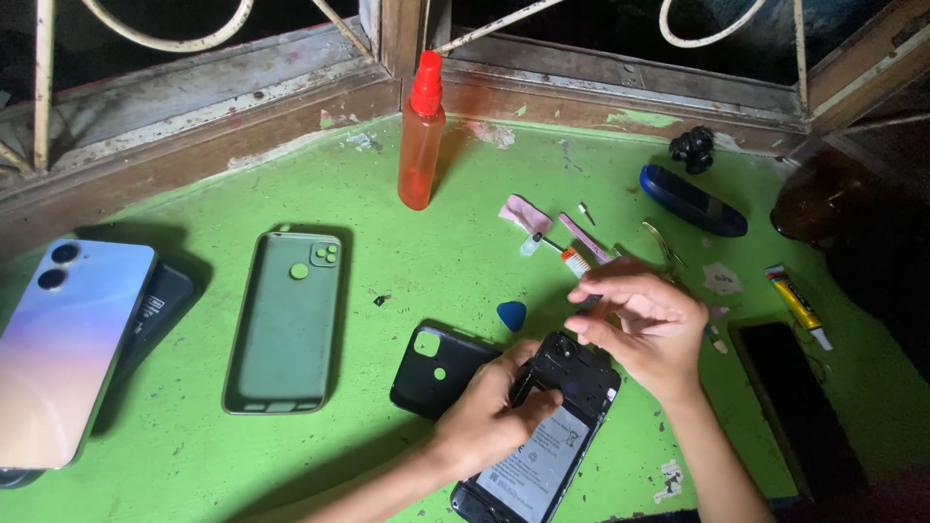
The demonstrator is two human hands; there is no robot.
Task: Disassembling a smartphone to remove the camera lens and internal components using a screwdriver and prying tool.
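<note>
Phone (542,455), back removed, lies on green table (407,291) near front edge | left hand (489,412) grips its left side | right hand (644,324) pinches at its top end | black cover (436,373) just left | blue pick (511,314) above

matt green painted tabletop (407,281), scuffed and chipped, with rough worn wood on the window frame (194,116) at twelve o'clock. translucent orange plastic on the spray bottle (421,145), soft matt rubbery look on the grey-green phone case (286,324) and the black case (436,373). glossy pearly back on the phone (63,349) at nine o'clock, papery label on the battery of the opened phone (542,450) under the left hand (489,416) and right hand (644,329).
</note>
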